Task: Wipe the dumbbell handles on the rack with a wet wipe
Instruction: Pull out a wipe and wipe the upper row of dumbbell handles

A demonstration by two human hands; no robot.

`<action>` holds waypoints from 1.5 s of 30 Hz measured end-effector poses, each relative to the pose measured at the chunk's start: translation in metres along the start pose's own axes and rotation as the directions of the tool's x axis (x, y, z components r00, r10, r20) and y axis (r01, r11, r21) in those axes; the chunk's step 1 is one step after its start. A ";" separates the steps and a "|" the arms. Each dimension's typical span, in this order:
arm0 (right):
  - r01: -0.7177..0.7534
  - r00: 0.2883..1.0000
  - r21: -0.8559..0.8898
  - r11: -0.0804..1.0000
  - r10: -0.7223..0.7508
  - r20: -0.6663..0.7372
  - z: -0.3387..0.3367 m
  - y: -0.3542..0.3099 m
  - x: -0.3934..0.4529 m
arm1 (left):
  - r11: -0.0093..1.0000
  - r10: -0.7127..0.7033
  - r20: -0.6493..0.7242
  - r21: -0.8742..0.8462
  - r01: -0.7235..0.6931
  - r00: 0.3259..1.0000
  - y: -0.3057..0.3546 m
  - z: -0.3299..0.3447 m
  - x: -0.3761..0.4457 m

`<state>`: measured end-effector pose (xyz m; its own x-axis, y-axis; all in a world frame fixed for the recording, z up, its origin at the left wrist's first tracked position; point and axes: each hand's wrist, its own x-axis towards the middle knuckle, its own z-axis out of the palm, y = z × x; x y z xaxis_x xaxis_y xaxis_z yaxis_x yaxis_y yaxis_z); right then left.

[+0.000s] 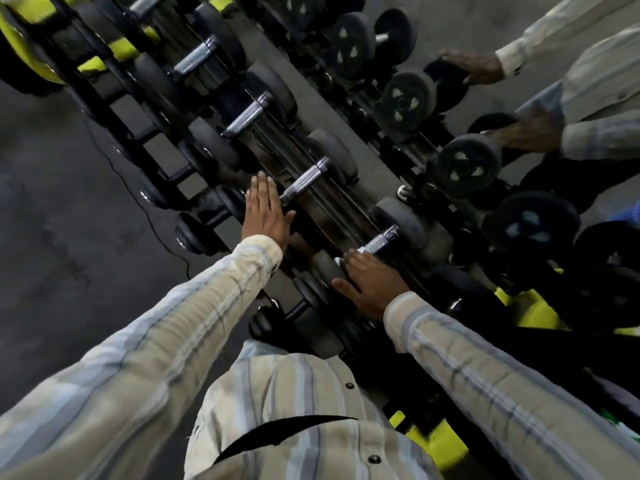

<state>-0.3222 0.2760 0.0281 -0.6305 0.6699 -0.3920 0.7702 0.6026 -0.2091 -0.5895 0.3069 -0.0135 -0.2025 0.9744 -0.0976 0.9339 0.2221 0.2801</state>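
A black rack [204, 202] holds a row of dumbbells with chrome knurled handles and dark round heads. My left hand [265, 211] lies flat with straight fingers on the near head of one dumbbell, beside its chrome handle [304, 180]. My right hand [369, 284] grips the near end of the nearest dumbbell's handle [382, 240] with a white wet wipe [348, 256] showing under the fingers. How much of the wipe wraps the handle is hidden by the hand.
A mirror behind the rack reflects the dumbbells [408, 102] and my sleeved arms [540, 136]. More chrome handles [246, 117] run up the row to the upper left. Yellow-green rack parts [530, 310] stand at right and top left. Grey floor [69, 220] lies at left.
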 end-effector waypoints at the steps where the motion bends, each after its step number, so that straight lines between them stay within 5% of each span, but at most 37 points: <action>1: -0.011 1.000 -0.036 0.999 0.011 -0.020 -0.003 0.005 -0.002 | 1.000 -0.009 0.003 0.000 0.009 1.000 0.000 0.001 0.001; 6: -0.284 0.957 -0.115 0.952 0.275 -0.088 -0.019 0.022 0.011 | 0.999 0.014 0.023 0.033 -0.014 1.000 -0.003 0.003 0.001; 13: -0.001 0.999 -0.113 0.994 0.005 0.036 -0.010 0.001 0.012 | 0.999 0.021 0.010 0.042 -0.022 1.000 -0.003 0.004 0.000; 18: -0.266 0.963 -0.192 0.945 0.254 -0.085 -0.024 0.027 0.018 | 0.998 0.025 0.004 0.052 -0.025 1.000 -0.002 0.005 0.000; 25: -0.066 0.997 -0.176 0.982 0.071 0.022 -0.017 -0.008 0.023 | 0.999 0.026 0.015 0.036 -0.026 1.000 -0.004 0.003 0.002; 33: -0.346 0.937 -0.074 0.935 0.339 -0.087 -0.011 0.004 0.017 | 0.993 -0.009 0.086 0.121 -0.002 0.996 -0.001 0.002 0.008; 38: -0.108 0.993 0.069 0.992 0.111 -0.033 0.010 -0.013 0.005 | 0.986 -0.028 0.109 0.166 0.009 0.994 0.003 0.000 0.007; 40: -0.088 0.988 0.044 0.995 0.093 -0.120 0.007 0.002 0.001 | 0.984 -0.029 0.113 0.176 0.009 0.993 0.003 0.000 0.008; 45: -0.379 0.895 0.118 0.918 0.396 -0.207 -0.002 0.012 0.006 | 0.986 -0.023 0.098 0.168 0.006 0.995 0.001 0.001 0.009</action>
<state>-0.3166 0.2875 0.0248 -0.2792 0.9277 -0.2478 0.9572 0.2483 -0.1490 -0.5904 0.3158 -0.0153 -0.1937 0.9610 -0.1974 0.9689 0.2190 0.1151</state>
